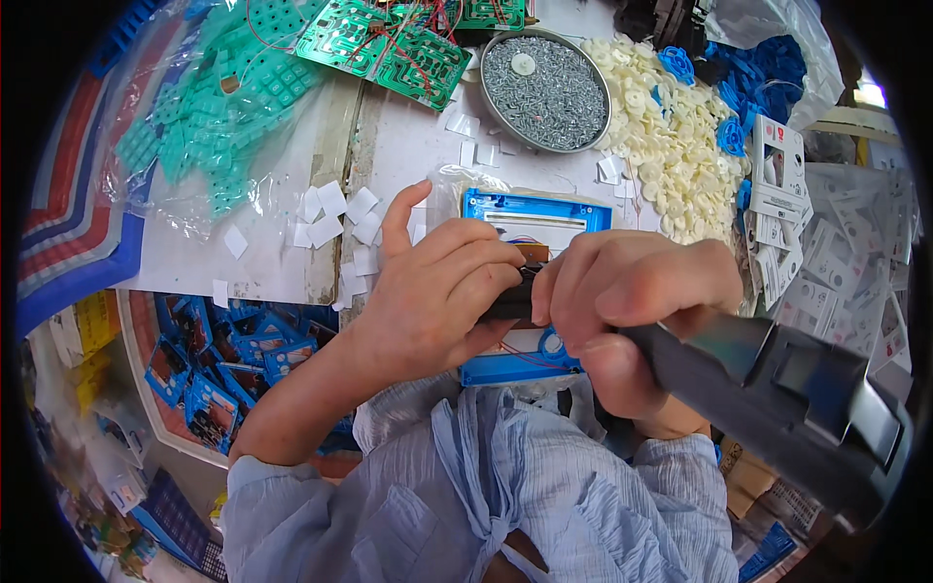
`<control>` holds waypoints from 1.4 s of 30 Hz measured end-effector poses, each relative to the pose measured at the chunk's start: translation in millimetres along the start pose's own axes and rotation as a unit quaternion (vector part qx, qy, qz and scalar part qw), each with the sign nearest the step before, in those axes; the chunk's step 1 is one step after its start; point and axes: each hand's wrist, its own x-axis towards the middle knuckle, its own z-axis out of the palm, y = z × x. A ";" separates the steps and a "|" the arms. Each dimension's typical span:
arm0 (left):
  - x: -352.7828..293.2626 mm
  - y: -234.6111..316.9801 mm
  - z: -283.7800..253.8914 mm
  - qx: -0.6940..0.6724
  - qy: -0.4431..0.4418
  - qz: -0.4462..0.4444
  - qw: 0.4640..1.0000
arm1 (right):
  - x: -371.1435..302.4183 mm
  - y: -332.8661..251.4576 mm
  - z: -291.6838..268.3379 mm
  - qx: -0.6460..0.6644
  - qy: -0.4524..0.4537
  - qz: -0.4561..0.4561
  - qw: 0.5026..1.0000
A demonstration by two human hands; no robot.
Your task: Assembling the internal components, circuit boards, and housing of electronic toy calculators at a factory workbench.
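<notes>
A blue plastic casing (pixel 601 216) lies in front of me, its middle mostly hidden by my hands. A pale strip, a brown piece and thin red wires show inside it. My left hand (pixel 442 282) rests over the casing's left side, fingers curled on a small dark part (pixel 512 299) and one finger lifted. My right hand (pixel 646 311) is closed round a long black tool (pixel 768 389), whose thick body runs toward the lower right, close to the camera and blurred. The fingertips of both hands almost meet above the casing, and the tool's working end cannot be made out.
Beyond the casing stand a round metal dish of small screws (pixel 549 97), cream plastic discs (pixel 671 146) and green circuit boards (pixel 389 53). Teal keypads (pixel 224 107) and white paper squares (pixel 326 209) lie left. A bin of blue assemblies (pixel 233 360) is lower left; printed white panels (pixel 777 194) stand right.
</notes>
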 end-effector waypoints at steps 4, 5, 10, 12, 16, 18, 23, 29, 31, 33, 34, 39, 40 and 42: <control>-0.2 2.9 2.0 0.006 0.023 0.000 1.000 | 4.1 6.6 4.3 0.036 -0.017 -0.033 0.999; -1.0 3.0 2.3 0.008 0.026 -0.002 1.000 | 5.2 7.7 4.1 0.038 -0.024 -0.032 0.998; -5.6 0.4 5.3 -0.007 0.029 -0.017 0.999 | 6.1 2.8 6.4 0.014 -0.025 0.024 0.999; -4.9 0.0 3.8 -0.015 0.015 -0.020 1.000 | 8.6 6.6 -1.1 0.089 -0.023 0.037 0.995; -4.7 -2.5 -1.0 -0.025 -0.027 -0.028 0.999 | 4.1 -11.2 -40.7 0.010 0.052 -0.068 0.996; -1.9 -4.0 -1.2 -0.057 -0.032 -0.049 0.997 | -11.2 -27.6 -54.9 -0.173 0.151 -0.161 0.960; 0.1 -9.2 4.6 -0.164 -0.032 -0.148 0.975 | -32.0 -18.3 -47.6 -0.456 -0.027 -0.088 0.885; 4.1 -0.6 6.7 -0.088 0.059 -0.175 0.979 | -28.6 28.0 -54.3 -0.336 -0.132 0.095 0.928; -3.3 4.2 10.0 -0.050 0.062 -0.160 0.984 | -19.2 24.8 -59.0 -0.286 -0.140 0.142 0.937; -7.3 8.2 10.7 -0.008 0.054 -0.148 0.987 | -10.9 21.0 -60.0 -0.327 -0.168 0.167 0.915; -8.1 9.6 9.8 0.018 0.046 -0.144 0.988 | -8.8 22.5 -61.0 -0.338 -0.183 0.170 0.907; -1.5 18.9 10.1 0.112 0.000 -0.105 0.988 | 4.4 22.4 -77.1 -0.412 -0.275 0.198 0.846; 0.7 20.8 9.5 0.127 0.001 -0.101 0.987 | 5.9 22.2 -77.0 -0.439 -0.279 0.174 0.836; 2.6 22.7 10.4 0.148 -0.001 -0.095 0.985 | 2.3 22.9 -72.6 -0.508 -0.246 0.106 0.818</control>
